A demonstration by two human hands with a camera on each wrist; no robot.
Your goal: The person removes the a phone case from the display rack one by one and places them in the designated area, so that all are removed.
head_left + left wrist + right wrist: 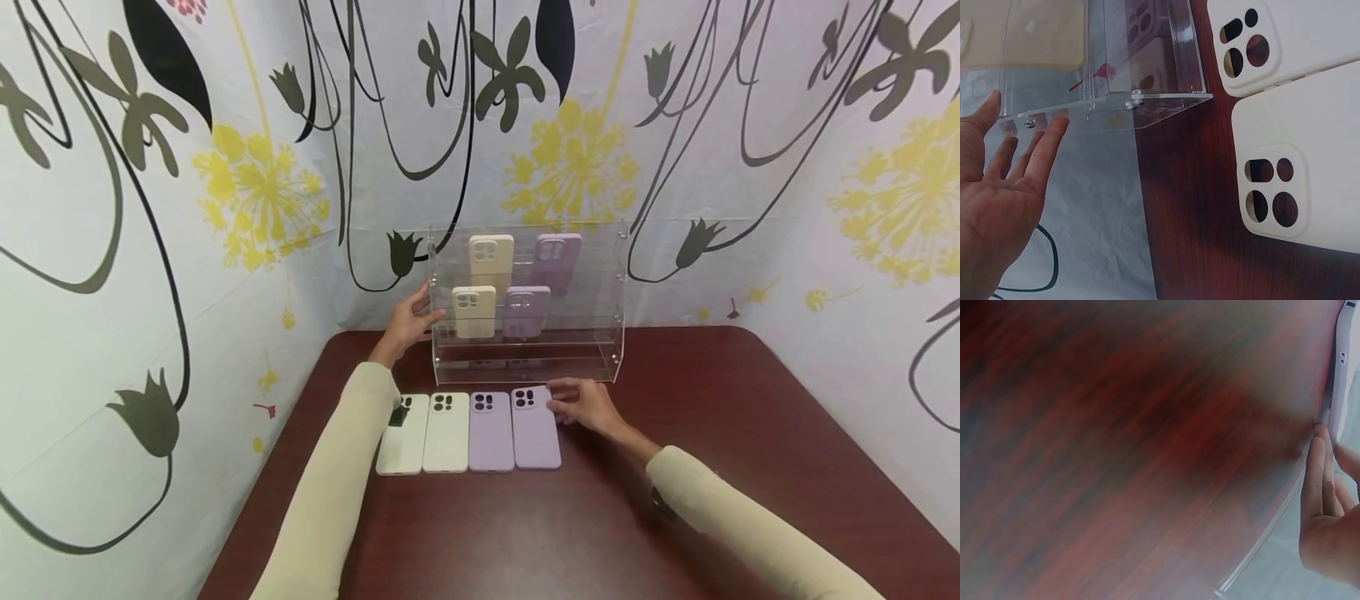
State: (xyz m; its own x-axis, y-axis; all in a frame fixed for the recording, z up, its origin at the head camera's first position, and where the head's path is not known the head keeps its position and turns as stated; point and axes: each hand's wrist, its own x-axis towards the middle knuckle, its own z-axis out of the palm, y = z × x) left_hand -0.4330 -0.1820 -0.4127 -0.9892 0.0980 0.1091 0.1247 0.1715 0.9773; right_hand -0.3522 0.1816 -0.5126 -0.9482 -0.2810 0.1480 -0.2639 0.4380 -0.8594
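Head view: clear rack (588, 327) sits on the dark red-brown surface (525, 533), four phone cases standing in it, four more lying in a row just in front of it. Your right hand (587, 406) is in front of the rack's right part, narrow, pinching the upper right edge of the right-end purple case (537, 437); right wrist view gives your thumb on one side of that edge, fingers on the other, but you can't tell if the case is raised. Next along the rack's front, going left: inner purple case (491, 437), inner off-white case (446, 437), left-end off-white case (402, 450), the last partly covered by your left wrist gear; camera cutouts all toward the rack. Your left hand (407, 327) is at the rack's left side, fairly wide, fingers apart and mostly straight, at the clear side panel; exact contact is hard to tell through the plastic. Inside the rack, upper tier: cream case (491, 258) left, lilac case (557, 262) right; lower tier: smaller-looking cream case (474, 315) left, lower lilac case (527, 315) right. Floral backdrop (405, 92) hangs behind the rack. Both your sleeves are pale.
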